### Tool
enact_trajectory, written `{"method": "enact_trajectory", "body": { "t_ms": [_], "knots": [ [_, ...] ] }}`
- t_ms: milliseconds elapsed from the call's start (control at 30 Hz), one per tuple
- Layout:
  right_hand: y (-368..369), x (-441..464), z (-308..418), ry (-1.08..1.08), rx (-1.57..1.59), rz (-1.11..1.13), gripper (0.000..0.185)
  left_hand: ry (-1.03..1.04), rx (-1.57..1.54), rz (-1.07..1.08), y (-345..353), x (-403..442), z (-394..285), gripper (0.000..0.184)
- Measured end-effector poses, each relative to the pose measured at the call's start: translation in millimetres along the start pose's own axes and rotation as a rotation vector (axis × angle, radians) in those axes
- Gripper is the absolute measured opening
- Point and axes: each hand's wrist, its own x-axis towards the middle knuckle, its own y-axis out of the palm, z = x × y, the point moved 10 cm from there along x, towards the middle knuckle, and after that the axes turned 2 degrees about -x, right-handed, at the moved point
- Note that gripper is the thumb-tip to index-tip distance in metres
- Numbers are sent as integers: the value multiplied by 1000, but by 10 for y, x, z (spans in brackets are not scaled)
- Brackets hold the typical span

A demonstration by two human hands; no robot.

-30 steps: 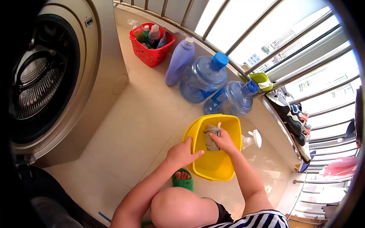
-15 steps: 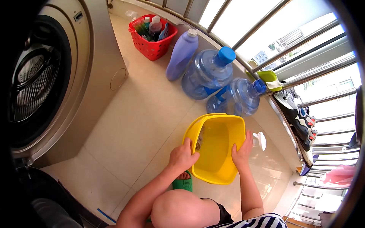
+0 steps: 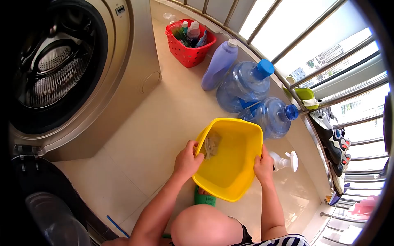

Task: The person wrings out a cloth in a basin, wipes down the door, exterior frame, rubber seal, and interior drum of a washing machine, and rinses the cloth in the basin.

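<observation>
A yellow plastic basin (image 3: 227,172) is held between my two hands, above the floor in front of my knee. My left hand (image 3: 188,161) is closed on its left rim, thumb inside the wall. On the opposite side my right hand (image 3: 264,166) grips the right rim, its thumb over the edge. A crumpled pale cloth (image 3: 211,145) lies inside the basin against the left wall. Just beyond my right hand stands a white spray bottle (image 3: 283,162), partly hidden by that hand.
A washing machine (image 3: 135,90) with its door (image 3: 53,209) swung open is at left. Two blue water jugs (image 3: 242,88), a purple detergent bottle (image 3: 219,65) and a red basket (image 3: 188,55) of bottles line the railing wall. Shoes (image 3: 334,139) rest on the ledge at right.
The basin has tilted and shifted slightly left, so the cloth inside shows more fully. Both hands keep hold of it. The view has turned, and more of the spray bottle is visible.
</observation>
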Motion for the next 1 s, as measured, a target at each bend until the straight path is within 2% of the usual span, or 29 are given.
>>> {"method": "enact_trajectory", "body": {
  "t_ms": [233, 300, 367, 467, 500, 567, 633, 767, 833, 867, 900, 933, 967, 1000],
  "knots": [
    [588, -15, 534, 71, 59, 196, 55, -75, -36, -171, -944, 51, 233, 35],
    [779, -69, 706, 77, 2, 283, 59, -104, -1, -166, -1202, 74, 314, 37],
    [936, -142, 809, 41, 40, 317, 61, 90, 98, -152, -1413, 106, 262, 36],
    [1151, -283, 966, -45, 76, 324, 60, 133, 173, -129, -1722, 86, 283, 36],
    [1253, -361, 972, 24, 188, 393, 58, 155, 203, -97, -1785, 71, 263, 36],
    [1377, -458, 1038, 89, 300, 480, 57, 56, 223, -61, -1945, 39, 381, 37],
    [1557, -626, 1140, 134, 339, 660, 58, 109, 211, -35, -2041, -21, 453, 39],
    [1582, -692, 1319, 145, 283, 785, 48, 80, 225, -22, -2225, -152, 589, 38],
    [1512, -566, 1579, -270, -281, 784, 37, 166, 441, -103, -2277, -212, 464, 37],
    [1500, -522, 1752, -368, -456, 798, 31, 164, 439, -107, -2217, -242, 463, 37],
    [1539, -485, 1892, -374, -457, 795, 31, 257, 468, -364, -2311, -355, 328, 36],
    [1564, -470, 2154, -495, -467, 714, 27, 352, 493, -622, -2385, -524, 191, 34],
    [1592, -474, 2415, -613, -475, 631, 23, 355, 493, -628, -2299, -552, 168, 34],
    [1799, -508, 2576, -690, -477, 691, 21, 360, 373, -712, -2297, -633, 167, 33]
  ]
}}
